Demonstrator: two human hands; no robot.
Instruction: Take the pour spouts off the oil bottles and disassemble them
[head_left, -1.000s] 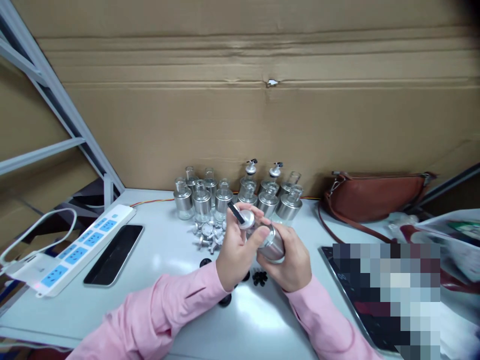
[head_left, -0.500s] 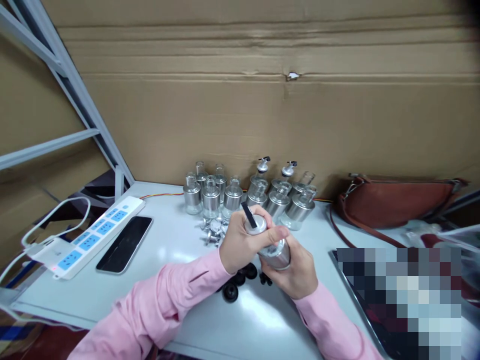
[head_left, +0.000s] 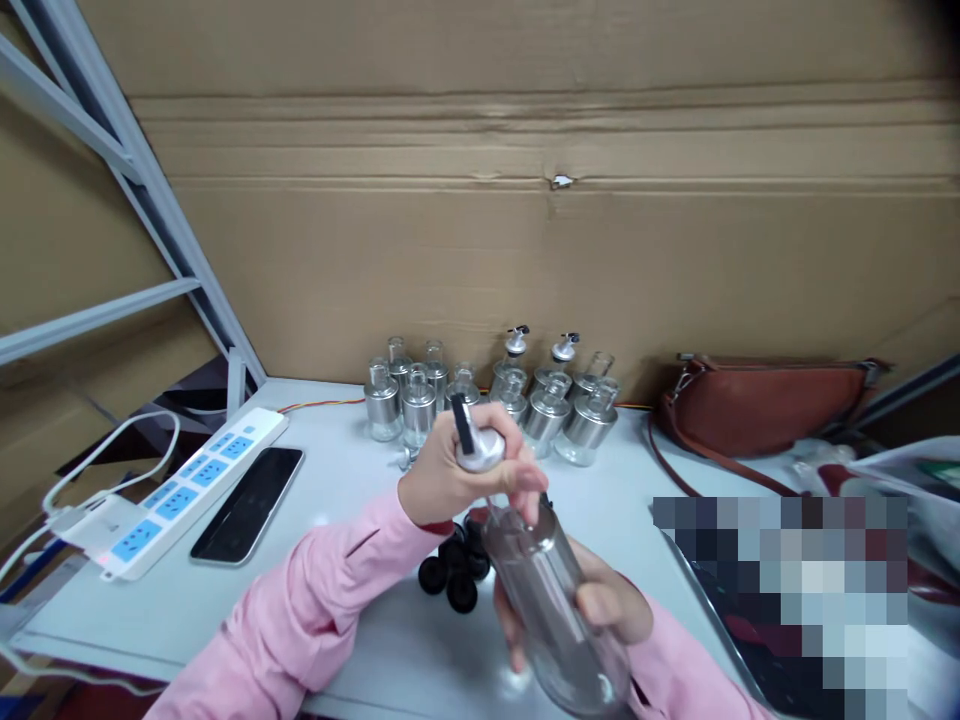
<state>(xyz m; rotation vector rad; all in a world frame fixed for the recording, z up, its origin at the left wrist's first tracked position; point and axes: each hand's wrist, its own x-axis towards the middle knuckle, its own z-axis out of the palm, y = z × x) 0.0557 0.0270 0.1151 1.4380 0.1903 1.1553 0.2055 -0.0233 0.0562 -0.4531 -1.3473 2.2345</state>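
My left hand (head_left: 450, 470) grips a silver pourer cap (head_left: 481, 450) with a black lever, at the bottle's mouth. A glass bottle with a metal band (head_left: 559, 610) leans in my right hand (head_left: 611, 600), its neck towards my left fingers and its base towards me. Whether the cap touches the neck is hidden by my fingers. Several black round caps (head_left: 461, 590) lie on the table left of the bottle. Behind my hands stand several glass bottles with metal bands (head_left: 589, 420); two at the back wear silver tops (head_left: 565, 347).
At the left lie a power strip (head_left: 195, 485) with white cables and a black phone (head_left: 247, 505). A brown bag (head_left: 772, 405) sits at the back right, beyond a dark, partly pixelated flat object (head_left: 720, 610). Cardboard (head_left: 450, 250) stands behind the table.
The held bottle has swung down and towards me, showing its glass body. My left hand with the silver cap has moved left, and my right hand has come nearer me.
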